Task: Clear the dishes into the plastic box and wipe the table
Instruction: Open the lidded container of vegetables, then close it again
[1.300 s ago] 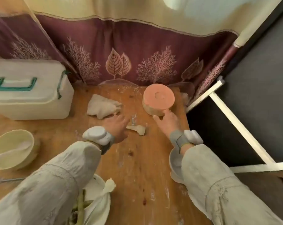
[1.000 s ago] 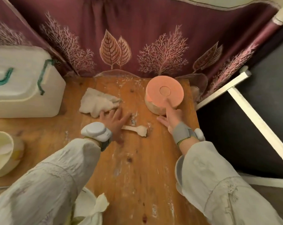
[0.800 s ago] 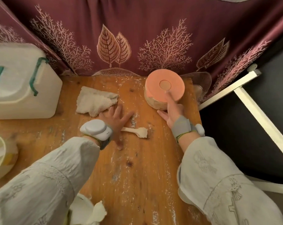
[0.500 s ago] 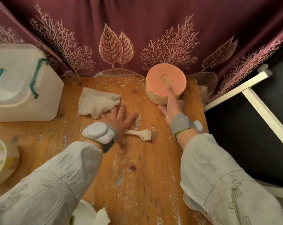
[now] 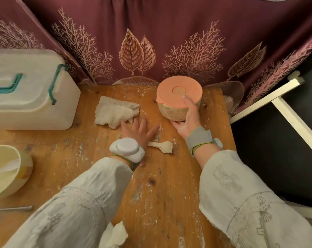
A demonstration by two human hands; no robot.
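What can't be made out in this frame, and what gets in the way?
Head view only:
- Contents of the lidded bowl: hidden by its orange lid.
- Inside of the plastic box: lid on, left part cut off by the frame edge.
- Spoon handle end: under the left hand.
- Yellow bowl: cut off by the left edge.
- White items at the bottom edge: half hidden by the sleeve.

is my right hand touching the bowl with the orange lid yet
Touching. The head view shows the right hand wrapped against the near side of the bowl, thumb under its base and fingers lying on the orange lid.
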